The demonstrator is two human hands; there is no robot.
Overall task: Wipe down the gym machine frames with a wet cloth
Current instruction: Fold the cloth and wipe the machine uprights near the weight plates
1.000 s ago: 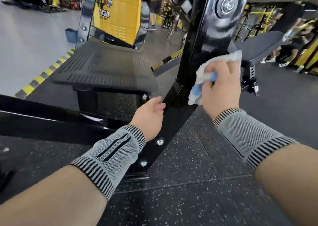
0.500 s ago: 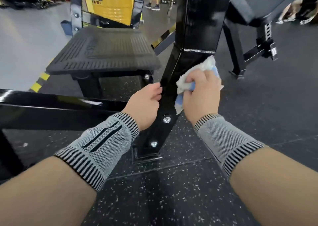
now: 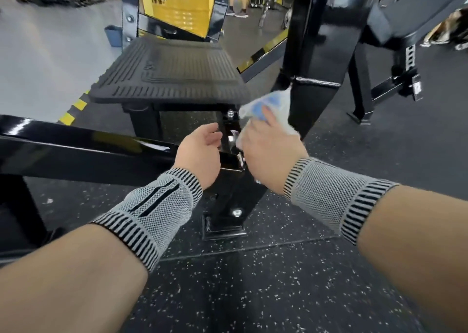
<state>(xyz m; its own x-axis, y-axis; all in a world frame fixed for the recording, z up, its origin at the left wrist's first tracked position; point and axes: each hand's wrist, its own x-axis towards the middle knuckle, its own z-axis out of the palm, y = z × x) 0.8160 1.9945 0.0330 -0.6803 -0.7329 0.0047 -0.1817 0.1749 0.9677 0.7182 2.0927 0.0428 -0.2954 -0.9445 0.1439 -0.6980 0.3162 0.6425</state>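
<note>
Once the cloth [image 3: 269, 109] had been carried down the black frame [image 3: 314, 41] to its lower joint, it was gripped by the right hand [image 3: 268, 147]; the left hand [image 3: 200, 152], fingers relaxed, held nothing.

Gloss-black painted metal, matt ribbed rubber, soft cloth.

The frame post [image 3: 314, 36] and low rail [image 3: 76, 150] are smooth metal in glossy black paint that throws reflections, fixed with shiny bare-metal bolts [image 3: 237, 212]. The footplate [image 3: 172, 71] is matt black, ribbed. The cloth [image 3: 271, 104] looks soft, white and blue. Both wrist sleeves [image 3: 157, 213] are grey knit. The floor [image 3: 266, 294] is matt black rubber, speckled white.
</note>
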